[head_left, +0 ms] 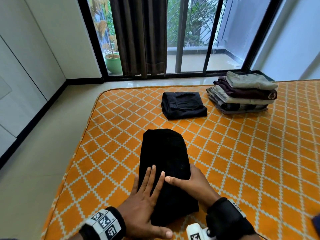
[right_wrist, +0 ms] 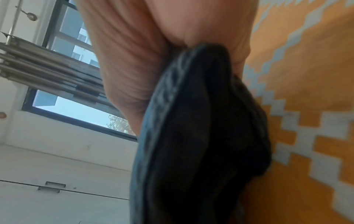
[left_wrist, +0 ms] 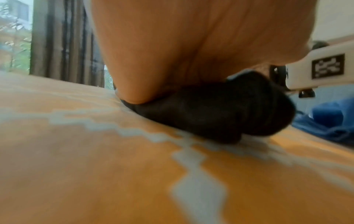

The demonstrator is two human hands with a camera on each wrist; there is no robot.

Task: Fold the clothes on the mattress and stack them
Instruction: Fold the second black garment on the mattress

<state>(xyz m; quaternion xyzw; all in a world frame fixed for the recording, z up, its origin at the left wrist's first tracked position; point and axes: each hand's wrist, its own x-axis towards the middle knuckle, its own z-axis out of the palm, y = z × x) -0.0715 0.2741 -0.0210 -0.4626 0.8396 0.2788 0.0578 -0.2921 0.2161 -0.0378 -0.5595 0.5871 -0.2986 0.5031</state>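
Observation:
A black garment (head_left: 164,153), folded into a long strip, lies on the orange patterned mattress (head_left: 242,153) in front of me. My left hand (head_left: 147,193) presses flat on its near left part with straight fingers. On the strip's right edge, my right hand (head_left: 190,182) grips the cloth, thumb on top and fingers tucked under. The right wrist view shows the bunched black garment (right_wrist: 201,136) held against the palm. In the left wrist view the palm (left_wrist: 191,45) rests on the garment's thick end (left_wrist: 220,113).
A folded black pair of trousers (head_left: 183,105) lies farther back on the mattress. A stack of several folded clothes (head_left: 242,92) stands at the back right. A blue cloth (left_wrist: 325,121) lies at my near right. The mattress edge and tiled floor (head_left: 52,153) are to the left.

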